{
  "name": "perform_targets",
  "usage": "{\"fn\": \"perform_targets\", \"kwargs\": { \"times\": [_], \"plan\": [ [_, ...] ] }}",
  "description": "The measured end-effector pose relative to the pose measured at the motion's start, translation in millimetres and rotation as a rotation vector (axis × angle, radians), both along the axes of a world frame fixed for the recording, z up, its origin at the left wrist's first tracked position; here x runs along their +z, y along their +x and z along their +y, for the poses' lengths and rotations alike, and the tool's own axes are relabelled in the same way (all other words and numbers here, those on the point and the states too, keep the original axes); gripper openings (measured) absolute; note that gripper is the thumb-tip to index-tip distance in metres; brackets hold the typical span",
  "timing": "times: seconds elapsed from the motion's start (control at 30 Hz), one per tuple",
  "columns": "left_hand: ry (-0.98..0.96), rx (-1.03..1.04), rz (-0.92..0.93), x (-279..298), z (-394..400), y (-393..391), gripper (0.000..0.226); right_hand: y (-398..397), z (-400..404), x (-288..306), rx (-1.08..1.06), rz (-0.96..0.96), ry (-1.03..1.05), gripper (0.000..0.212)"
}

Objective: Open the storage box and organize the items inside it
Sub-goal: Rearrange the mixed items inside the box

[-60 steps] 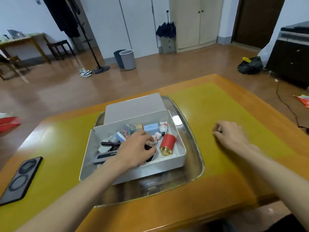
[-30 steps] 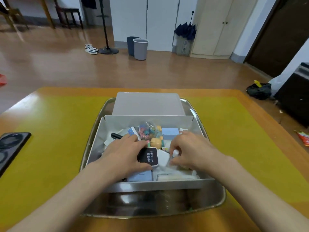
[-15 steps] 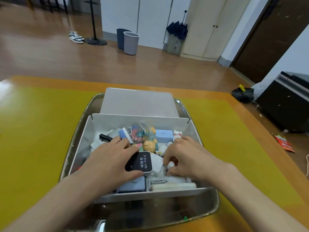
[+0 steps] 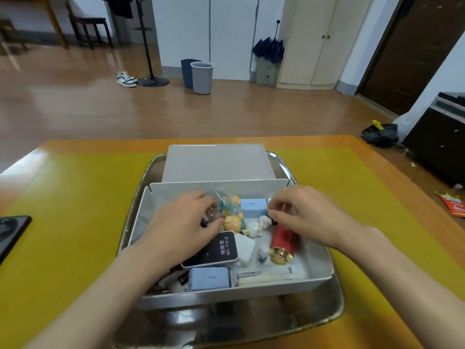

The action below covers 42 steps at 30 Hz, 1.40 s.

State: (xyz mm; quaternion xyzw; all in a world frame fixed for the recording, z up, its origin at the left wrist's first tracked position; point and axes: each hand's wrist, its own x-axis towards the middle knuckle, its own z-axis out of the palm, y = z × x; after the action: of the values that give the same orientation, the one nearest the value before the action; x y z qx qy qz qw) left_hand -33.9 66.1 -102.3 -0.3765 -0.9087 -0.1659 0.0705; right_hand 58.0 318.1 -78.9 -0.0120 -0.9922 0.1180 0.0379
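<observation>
The open white storage box [image 4: 319,280] sits in a metal tray [image 4: 329,308], with its lid [image 4: 216,162] lying flat behind it. My left hand [image 4: 181,227] is inside the box and grips a clear bag of colourful clips [image 4: 222,205]. My right hand [image 4: 307,217] hovers with curled fingers over the far end of a red cylinder with a gold cap [image 4: 283,240]. Whether its fingertips pinch anything is hidden. A black Wi-Fi device [image 4: 219,250], two light blue boxes [image 4: 253,205], a pig figurine [image 4: 232,222] and white figurines [image 4: 256,225] lie between my hands.
The tray stands on a yellow mat on a wooden table [image 4: 75,210]. A black device [image 4: 10,230] lies at the table's left edge. Beyond the table are bins [image 4: 201,76], a coat stand and a black cabinet [image 4: 437,137] on the right.
My right hand came from the table into the box and now sits at the red cylinder's far end. My left hand moved off the black Wi-Fi device to the clip bag.
</observation>
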Motion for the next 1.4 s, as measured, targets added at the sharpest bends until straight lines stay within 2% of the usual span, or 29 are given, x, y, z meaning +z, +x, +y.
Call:
{"fn": "perform_targets", "kwargs": {
  "times": [0.03, 0.1, 0.17, 0.23, 0.3, 0.4, 0.5, 0.57, 0.6, 0.67, 0.8, 0.87, 0.97, 1.13, 1.2, 1.27, 1.33, 1.4],
  "plan": [
    [0.063, 0.014, 0.001, 1, 3, -4, 0.032, -4, 0, -1, -0.007, 0.000, 0.003, 0.016],
    [0.128, 0.028, -0.030, -3, 9, -12, 0.041, -14, -1, -4, -0.018, -0.005, -0.004, 0.019],
    [0.110, 0.019, -0.084, -8, 14, -16, 0.050, -22, -1, -7, -0.026, -0.015, -0.025, 0.026],
    [0.079, 0.009, -0.086, -15, 17, -16, 0.049, -28, -2, -12, -0.025, -0.027, -0.017, 0.030],
    [0.082, 0.005, -0.054, -20, 21, -16, 0.046, -31, -5, -16, -0.027, -0.051, 0.011, 0.025],
    [0.102, 0.025, -0.034, -24, 25, -19, 0.046, -34, -6, -25, -0.015, -0.067, 0.054, 0.003],
    [0.133, 0.060, -0.075, -24, 22, -22, 0.050, -37, -6, -32, -0.006, -0.088, 0.107, 0.024],
    [0.170, 0.059, -0.093, -18, 20, -22, 0.051, -40, -6, -31, -0.007, -0.089, 0.133, 0.011],
    [0.206, 0.055, -0.094, -12, 18, -22, 0.050, -42, -6, -32, -0.004, -0.079, 0.136, 0.011],
    [0.289, 0.058, -0.094, 3, 13, -25, 0.049, -44, -7, -32, -0.014, -0.087, 0.154, 0.029],
    [0.309, 0.136, -0.171, 25, -9, -31, 0.063, -47, -11, -34, -0.048, -0.106, 0.218, 0.035],
    [0.266, 0.196, -0.205, 26, -21, -32, 0.057, -48, -14, -32, -0.089, -0.103, 0.216, 0.033],
    [0.250, 0.180, -0.236, 24, -35, -28, 0.039, -50, -21, -28, -0.139, -0.126, 0.225, 0.029],
    [0.220, 0.152, -0.209, 17, -54, -18, 0.039, -47, -30, -7, -0.212, -0.060, 0.269, 0.024],
    [0.150, 0.117, -0.187, 14, -60, -12, 0.038, -41, -34, 7, -0.204, 0.002, 0.184, 0.022],
    [0.081, 0.090, -0.146, 12, -66, -5, 0.040, -30, -45, 20, -0.164, 0.016, -0.039, 0.020],
    [0.044, 0.072, -0.120, 11, -73, 2, 0.044, -15, -59, 26, -0.092, -0.044, -0.277, 0.017],
    [0.019, 0.027, -0.118, 11, -84, 9, 0.045, 2, -75, 27, -0.017, -0.184, -0.388, 0.019]
  ]
}}
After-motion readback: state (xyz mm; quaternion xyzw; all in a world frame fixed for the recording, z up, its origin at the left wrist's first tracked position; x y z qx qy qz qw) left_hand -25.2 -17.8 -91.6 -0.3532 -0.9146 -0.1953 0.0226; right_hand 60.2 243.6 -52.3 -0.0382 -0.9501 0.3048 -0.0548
